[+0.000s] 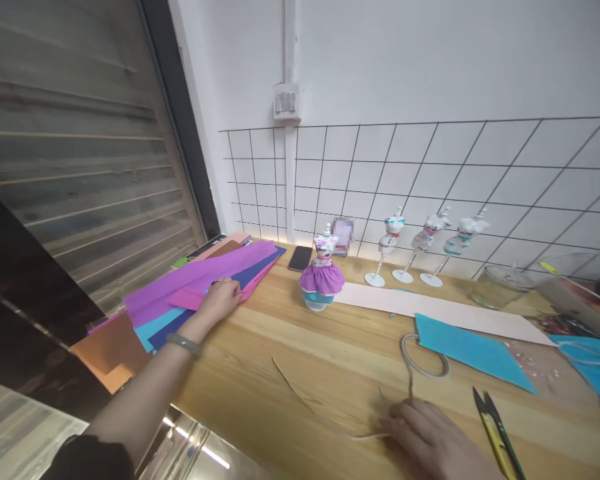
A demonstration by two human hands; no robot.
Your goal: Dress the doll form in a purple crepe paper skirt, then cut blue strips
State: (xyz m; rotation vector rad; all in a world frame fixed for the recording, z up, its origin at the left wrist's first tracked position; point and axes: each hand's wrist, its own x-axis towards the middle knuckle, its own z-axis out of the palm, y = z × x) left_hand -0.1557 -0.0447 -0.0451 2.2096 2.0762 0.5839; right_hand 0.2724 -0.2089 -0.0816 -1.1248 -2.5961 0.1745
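My left hand reaches over the stack of coloured sheets at the left, its fingers curled on a pink sheet. Purple and dark blue sheets lie beside it. Low on the table, my right hand is slightly blurred, with bent fingers over a thin pale cord. The cord runs out from both sides of the hand, and one part loops near a turquoise piece. Between the hands, farther back, stands a small dress form wearing a purple gathered skirt.
Yellow-handled thread snips lie right of my right hand. Three small white dress forms stand at the back. A phone, a long pale strip and a glass jar are also on the wooden table.
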